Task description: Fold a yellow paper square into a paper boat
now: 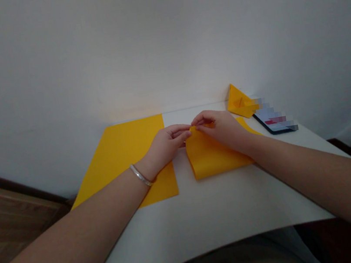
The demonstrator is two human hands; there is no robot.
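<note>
A sheet of yellow paper [217,156] is bent over on itself on the table, its rounded bend towards me and its left end standing open. My left hand [175,139] pinches the upper left corner of this sheet between thumb and fingers. Close beside it, my right hand [219,127] grips the same upper edge with thumb and fingertips. The right hand and wrist cover part of the sheet's right side. Beneath my left wrist, which wears a silver bangle [140,175], lies a flat yellow sheet [131,142].
A folded yellow paper piece [239,102] stands at the back right against the wall. Next to it a phone [271,119] lies face up, its screen partly blurred. The white table [207,214] meets the wall [162,41] behind. A wooden panel [7,218] is at the left.
</note>
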